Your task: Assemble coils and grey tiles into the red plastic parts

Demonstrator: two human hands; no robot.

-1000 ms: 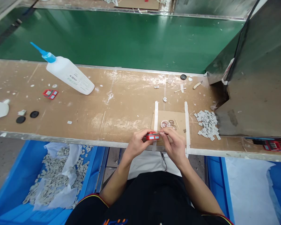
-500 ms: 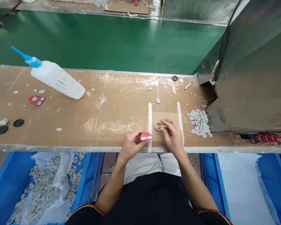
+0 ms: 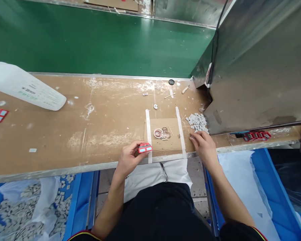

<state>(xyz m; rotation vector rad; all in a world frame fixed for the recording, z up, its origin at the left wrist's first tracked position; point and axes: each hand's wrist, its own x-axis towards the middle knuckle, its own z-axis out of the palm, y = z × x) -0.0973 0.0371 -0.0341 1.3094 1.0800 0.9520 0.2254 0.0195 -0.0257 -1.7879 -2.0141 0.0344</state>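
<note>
A white bottle (image 3: pixel 27 88) was at the far left of the desk (image 3: pixel 110 113). Nearer and farther right, the left hand (image 3: pixel 128 158) pinched a red piece (image 3: pixel 145 147) with pale blue panels above the desk's near edge. A small round dish (image 3: pixel 155 135) sat just right of it. Next, the right hand (image 3: pixel 206 148), fingers curled, was at the near side of a grey pile (image 3: pixel 197 121); whether it pinched anything, I could not tell.
</note>
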